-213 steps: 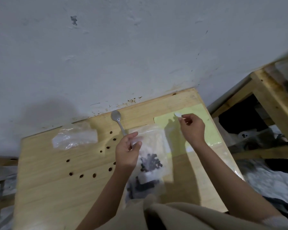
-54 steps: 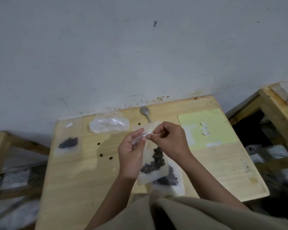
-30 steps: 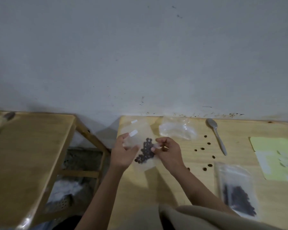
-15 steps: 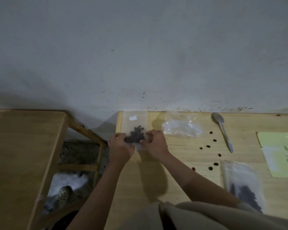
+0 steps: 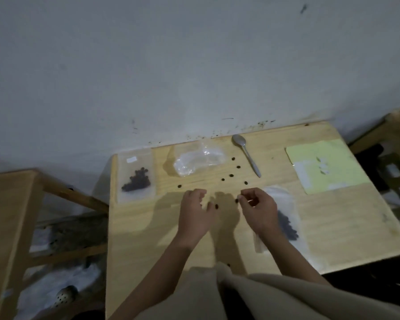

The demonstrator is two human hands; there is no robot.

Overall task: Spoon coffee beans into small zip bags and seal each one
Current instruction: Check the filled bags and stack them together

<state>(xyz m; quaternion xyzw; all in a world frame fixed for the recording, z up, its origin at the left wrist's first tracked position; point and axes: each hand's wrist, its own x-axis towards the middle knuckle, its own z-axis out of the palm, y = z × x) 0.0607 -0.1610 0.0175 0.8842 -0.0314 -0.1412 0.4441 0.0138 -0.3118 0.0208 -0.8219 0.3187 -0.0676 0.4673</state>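
Both the left hand (image 5: 195,212) and right hand (image 5: 259,210) hover empty with loosely curled fingers over scattered coffee beans (image 5: 231,175), the filled zip bag (image 5: 135,175) lying at ten o'clock, the spoon (image 5: 246,154) at one, another bag (image 5: 284,218) under the right wrist.

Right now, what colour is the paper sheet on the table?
Pale yellow-green sheet, head view.

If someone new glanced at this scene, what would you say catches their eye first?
Probably the two hands, left and right, hovering mid-table among scattered loose beans. Next, the filled bag lying flat at the table's far left corner, with a label near its top. Then the spoon by the wall and the yellow sheet to the right.
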